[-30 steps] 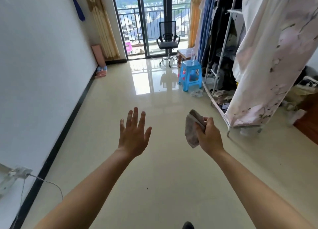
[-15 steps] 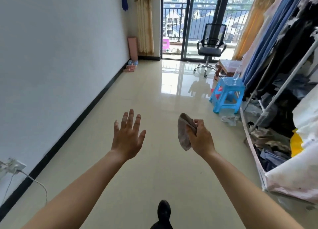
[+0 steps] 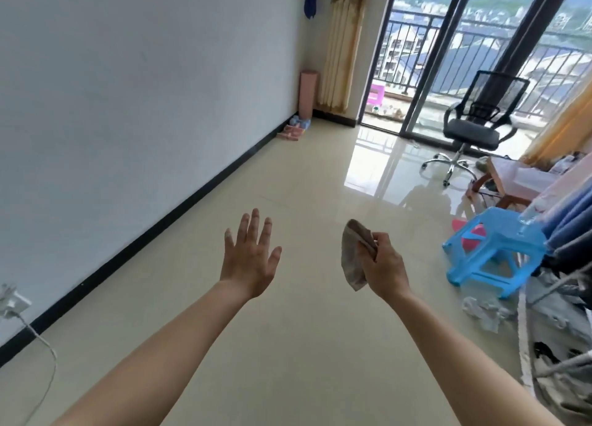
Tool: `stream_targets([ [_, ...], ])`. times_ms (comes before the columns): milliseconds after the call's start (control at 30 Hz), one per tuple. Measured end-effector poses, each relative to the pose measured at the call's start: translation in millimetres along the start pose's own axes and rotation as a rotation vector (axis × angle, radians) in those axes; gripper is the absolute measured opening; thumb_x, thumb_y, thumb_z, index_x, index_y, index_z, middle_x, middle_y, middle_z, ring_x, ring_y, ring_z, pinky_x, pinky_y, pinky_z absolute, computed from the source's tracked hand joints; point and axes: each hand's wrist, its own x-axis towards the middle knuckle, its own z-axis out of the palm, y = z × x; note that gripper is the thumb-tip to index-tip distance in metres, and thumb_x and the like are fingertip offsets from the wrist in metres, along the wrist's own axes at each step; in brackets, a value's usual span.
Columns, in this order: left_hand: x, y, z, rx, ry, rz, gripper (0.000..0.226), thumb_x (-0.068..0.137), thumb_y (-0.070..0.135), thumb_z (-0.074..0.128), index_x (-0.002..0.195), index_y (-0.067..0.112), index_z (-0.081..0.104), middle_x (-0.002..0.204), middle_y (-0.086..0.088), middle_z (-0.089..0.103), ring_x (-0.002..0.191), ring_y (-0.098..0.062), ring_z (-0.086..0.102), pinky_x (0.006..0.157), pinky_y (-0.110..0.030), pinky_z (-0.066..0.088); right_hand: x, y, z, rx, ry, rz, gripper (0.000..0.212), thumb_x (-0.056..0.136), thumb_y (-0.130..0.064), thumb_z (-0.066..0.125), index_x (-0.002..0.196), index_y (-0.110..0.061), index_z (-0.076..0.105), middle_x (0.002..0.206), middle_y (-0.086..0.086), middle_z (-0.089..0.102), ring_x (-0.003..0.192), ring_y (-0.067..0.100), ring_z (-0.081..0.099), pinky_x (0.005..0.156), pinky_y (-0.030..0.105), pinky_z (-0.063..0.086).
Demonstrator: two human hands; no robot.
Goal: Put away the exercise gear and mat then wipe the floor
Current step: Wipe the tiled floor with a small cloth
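Observation:
My right hand (image 3: pixel 386 267) grips a crumpled grey-brown cloth (image 3: pixel 354 253), held in the air above the glossy beige tile floor (image 3: pixel 288 329). To its left my left hand (image 3: pixel 250 257) hangs empty, fingers spread and straight, palm down. A rolled pink mat (image 3: pixel 308 94) stands upright in the far corner against the white wall. At its foot lie small pink and blue exercise items (image 3: pixel 296 127) on the floor.
A blue plastic stool (image 3: pixel 493 252) stands at the right, with crumpled cloth (image 3: pixel 483 310) on the floor beside it. Behind it are a low wooden table (image 3: pixel 509 182), a black office chair (image 3: pixel 474 127) and the balcony door. Clothes racks fill the right edge. A cable (image 3: pixel 41 355) hangs from a wall socket at left.
The view has advanced down the room and swung left, so the stool and chair are nearer and further right. Both hands keep their pose, the cloth still in the right one.

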Motion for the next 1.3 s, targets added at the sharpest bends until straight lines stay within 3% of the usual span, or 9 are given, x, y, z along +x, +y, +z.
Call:
stream_targets([
  [167,42.2,-15.4,33.6,-0.021,0.007,-0.283,0.069,0.099,0.053,0.010,0.158,0.018,-0.002,0.164,-0.009,-0.016,0.152,-0.025,-0.012,0.121,-0.053,0.003,112.3,5.6,63.7,0.001,-0.230,-0.078,0.024,0.099,-0.037,0.054,0.120,-0.026,0.051,0.100,-0.001,0.065,0.091,0.024,0.061,0.079,0.039,0.053],
  [267,56.5,-23.2,67.3,0.018,-0.029,-0.470,0.072,0.095,0.056,0.000,0.157,0.019,-0.005,0.164,-0.008,-0.016,0.152,-0.025,-0.012,0.121,-0.052,0.005,169.0,16.2,119.8,-0.003,-0.418,-0.133,0.013,0.098,-0.036,0.055,0.110,-0.031,0.050,0.089,-0.010,0.063,0.085,0.022,0.060,0.069,0.034,0.047],
  [467,50.6,-19.8,150.1,-0.048,-0.186,-0.882,0.066,0.102,0.051,0.017,0.158,0.018,0.002,0.165,-0.009,-0.012,0.153,-0.026,-0.006,0.121,-0.051,0.007,224.6,57.8,215.6,-0.084,-0.774,-0.174,0.014,0.096,-0.029,0.056,0.109,-0.028,0.051,0.086,-0.009,0.063,0.079,0.017,0.061,0.062,0.032,0.046],
  [667,19.9,-12.6,266.8,-0.126,-0.371,-1.003,0.065,0.103,0.049,0.018,0.158,0.018,0.002,0.165,-0.009,-0.011,0.153,-0.026,-0.003,0.121,-0.050,0.007,226.0,126.6,299.7,-0.186,-0.955,-0.134,0.030,0.088,-0.019,0.061,0.112,-0.034,0.049,0.087,-0.017,0.061,0.075,0.002,0.058,0.057,0.024,0.045],
  [867,-26.4,-21.6,468.0,-0.228,-0.529,-1.068,0.065,0.103,0.049,0.015,0.158,0.018,0.000,0.165,-0.009,-0.010,0.153,-0.027,-0.003,0.121,-0.050,0.009,184.3,274.9,429.6,-0.353,-1.031,-0.113,0.005,0.085,-0.016,0.053,0.084,-0.016,0.058,0.078,0.003,0.063,0.074,0.026,0.062,0.060,0.035,0.047],
  [967,-51.5,-30.1,577.8,-0.239,-0.593,-1.058,0.063,0.104,0.046,0.014,0.158,0.017,-0.002,0.165,-0.009,-0.011,0.153,-0.026,-0.005,0.122,-0.050,0.008,153.8,366.0,501.8,-0.400,-1.068,-0.151,0.019,0.093,-0.028,0.052,0.074,-0.028,0.054,0.087,0.006,0.060,0.074,0.021,0.060,0.058,0.028,0.042],
  [1067,-77.0,-44.7,677.2,-0.269,-0.609,-1.102,0.059,0.106,0.037,0.018,0.157,0.015,-0.002,0.165,-0.009,-0.011,0.152,-0.028,-0.004,0.121,-0.050,0.011,121.2,444.3,572.3,-0.420,-1.125,-0.255,0.019,0.099,-0.033,0.050,0.103,-0.043,0.066,0.104,0.000,0.055,0.082,0.019,0.060,0.067,0.028,0.044],
  [1133,-92.8,-57.0,735.9,-0.272,-0.612,-1.126,0.059,0.105,0.031,0.021,0.157,0.015,-0.002,0.165,-0.010,-0.011,0.152,-0.029,-0.004,0.121,-0.050,0.012,101.1,487.9,615.5,-0.430,-1.145,-0.328,0.032,0.101,-0.024,0.047,0.125,-0.039,0.064,0.112,-0.003,0.050,0.092,0.021,0.058,0.072,0.030,0.045],
  [1300,-121.4,-97.3,858.5,-0.256,-0.589,-1.183,0.062,0.104,0.024,0.030,0.158,0.014,-0.001,0.165,-0.012,-0.011,0.152,-0.031,-0.004,0.121,-0.052,0.013,64.1,569.5,705.3,-0.386,-1.157,-0.662,0.045,0.089,-0.003,0.051,0.124,-0.027,0.068,0.123,0.004,0.058,0.106,0.029,0.057,0.072,0.036,0.050],
])
